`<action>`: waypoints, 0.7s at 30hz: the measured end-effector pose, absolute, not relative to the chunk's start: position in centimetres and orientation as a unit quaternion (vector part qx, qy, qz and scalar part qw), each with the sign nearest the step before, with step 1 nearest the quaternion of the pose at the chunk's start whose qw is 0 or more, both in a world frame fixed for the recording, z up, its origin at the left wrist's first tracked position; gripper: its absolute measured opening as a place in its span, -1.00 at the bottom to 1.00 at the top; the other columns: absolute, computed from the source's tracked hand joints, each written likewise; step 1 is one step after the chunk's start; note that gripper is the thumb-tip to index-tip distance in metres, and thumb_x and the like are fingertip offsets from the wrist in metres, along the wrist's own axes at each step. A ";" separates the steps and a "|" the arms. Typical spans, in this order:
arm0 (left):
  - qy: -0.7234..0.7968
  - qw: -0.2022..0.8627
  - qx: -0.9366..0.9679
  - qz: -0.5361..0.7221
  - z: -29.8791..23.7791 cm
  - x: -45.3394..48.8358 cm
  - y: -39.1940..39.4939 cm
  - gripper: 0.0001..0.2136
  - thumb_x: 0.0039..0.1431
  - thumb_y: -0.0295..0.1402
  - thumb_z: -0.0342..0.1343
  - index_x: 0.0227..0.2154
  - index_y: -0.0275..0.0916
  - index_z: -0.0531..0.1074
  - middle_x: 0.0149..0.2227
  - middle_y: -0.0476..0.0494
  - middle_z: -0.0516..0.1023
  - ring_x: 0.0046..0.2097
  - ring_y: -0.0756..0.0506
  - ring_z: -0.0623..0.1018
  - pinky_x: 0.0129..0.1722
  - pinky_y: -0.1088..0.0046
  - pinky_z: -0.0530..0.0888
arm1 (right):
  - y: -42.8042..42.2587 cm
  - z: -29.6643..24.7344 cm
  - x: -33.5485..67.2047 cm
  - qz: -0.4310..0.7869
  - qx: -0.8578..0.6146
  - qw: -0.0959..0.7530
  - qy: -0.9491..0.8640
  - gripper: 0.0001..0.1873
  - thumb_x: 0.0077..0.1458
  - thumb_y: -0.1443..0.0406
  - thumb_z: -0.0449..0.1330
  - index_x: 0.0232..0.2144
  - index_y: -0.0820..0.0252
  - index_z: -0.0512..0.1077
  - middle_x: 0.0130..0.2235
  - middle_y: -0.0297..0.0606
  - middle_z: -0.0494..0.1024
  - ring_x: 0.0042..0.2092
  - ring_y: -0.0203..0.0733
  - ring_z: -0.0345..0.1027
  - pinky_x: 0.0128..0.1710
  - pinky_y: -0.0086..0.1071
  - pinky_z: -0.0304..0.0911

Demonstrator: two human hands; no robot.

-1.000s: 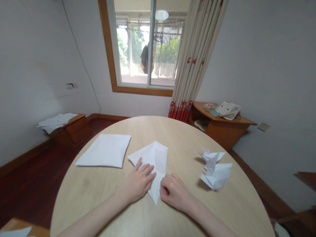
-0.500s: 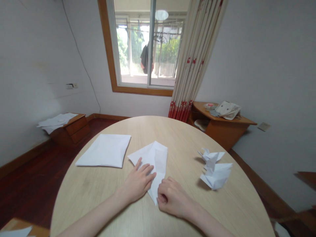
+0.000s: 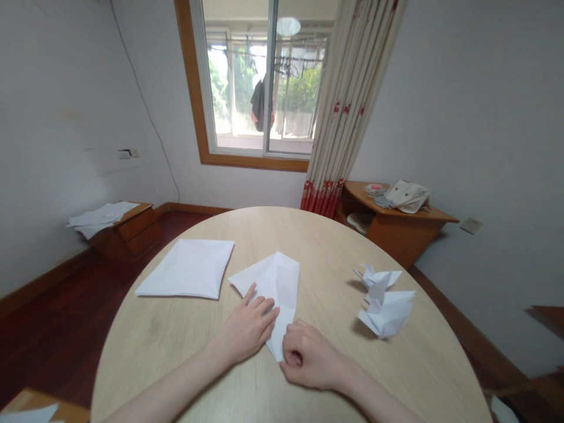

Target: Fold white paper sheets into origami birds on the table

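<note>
A partly folded sheet of white paper (image 3: pixel 286 282) lies on the round table in front of me, its narrow point toward me. My left hand (image 3: pixel 253 323) rests flat across its left side, fingers spread. Curled into a fist, my right hand (image 3: pixel 311 355) is at the right edge near the lower point, thumb and fingertips against the paper; the fingers hide that bit of edge. To the right stand two folded white paper figures (image 3: pixel 388 314), close together. At the left lies a stack of white paper squares (image 3: pixel 187 269).
The pale wooden table (image 3: pixel 326 241) has a rounded far edge. Beyond it are a low cabinet with papers (image 3: pixel 143 226) on the left, a corner shelf with a cloth bag (image 3: pixel 409 197) on the right, and a curtain (image 3: pixel 339 117) by the window.
Both hands stay almost where they were. My right hand has shifted very slightly down at the paper's lower edge.
</note>
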State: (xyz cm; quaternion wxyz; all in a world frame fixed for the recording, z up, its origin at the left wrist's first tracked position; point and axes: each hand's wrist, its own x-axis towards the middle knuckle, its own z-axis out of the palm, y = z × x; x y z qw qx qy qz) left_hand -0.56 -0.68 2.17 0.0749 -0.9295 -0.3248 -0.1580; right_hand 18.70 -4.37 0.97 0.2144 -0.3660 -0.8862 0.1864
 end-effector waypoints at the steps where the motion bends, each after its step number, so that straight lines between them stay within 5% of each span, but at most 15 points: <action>1: -0.325 0.073 -0.930 -0.156 2.3 -0.5 -0.8 -0.82 0.31 -0.42 -0.07 -0.10 -0.21 0.37 -0.14 -0.10 0.48 -0.10 -0.12 0.47 0.25 0.03 0.08 | -4.2 0.9 18.9 0.190 -0.365 0.228 -0.883 -0.69 -0.17 0.46 0.15 -0.68 0.14 0.06 -0.62 -0.48 0.24 -0.45 -0.31 0.18 -0.32 -0.43 0.08; 8: -0.336 0.052 -0.929 -0.145 1.8 -0.5 -0.9 -0.64 0.28 -0.04 -0.01 -0.10 -0.24 0.37 -0.05 -0.22 0.46 0.03 -0.23 0.44 0.18 -0.05 0.17 | -3.0 1.1 19.7 0.050 -0.381 0.338 -0.859 -0.62 0.27 0.30 -0.03 -0.61 0.15 0.23 -0.53 -0.33 0.35 -0.41 -0.23 0.19 -0.36 -0.36 0.07; 17: -0.331 0.048 -0.926 -0.177 1.3 -0.8 -1.1 -0.62 0.25 -0.08 0.02 -0.02 -0.24 0.34 0.01 -0.22 0.48 0.09 -0.25 0.43 0.26 -0.02 0.03 | -2.5 1.0 19.8 -0.077 -0.419 0.331 -0.842 -0.82 0.30 0.32 -0.02 -0.22 0.14 0.40 -0.19 -0.22 0.51 -0.14 -0.14 0.28 -0.10 -0.26 0.10; 21: -0.330 0.029 -0.924 -0.190 1.3 -0.8 -1.1 -0.53 0.20 -0.06 0.05 0.05 -0.27 0.28 0.00 -0.23 0.50 0.11 -0.25 0.42 0.28 0.01 -0.01 | -2.3 0.4 19.8 -0.139 -0.430 0.304 -0.839 -0.73 0.23 0.37 0.07 -0.04 0.08 0.39 0.01 -0.19 0.47 0.03 -0.08 0.21 0.02 -0.19 0.01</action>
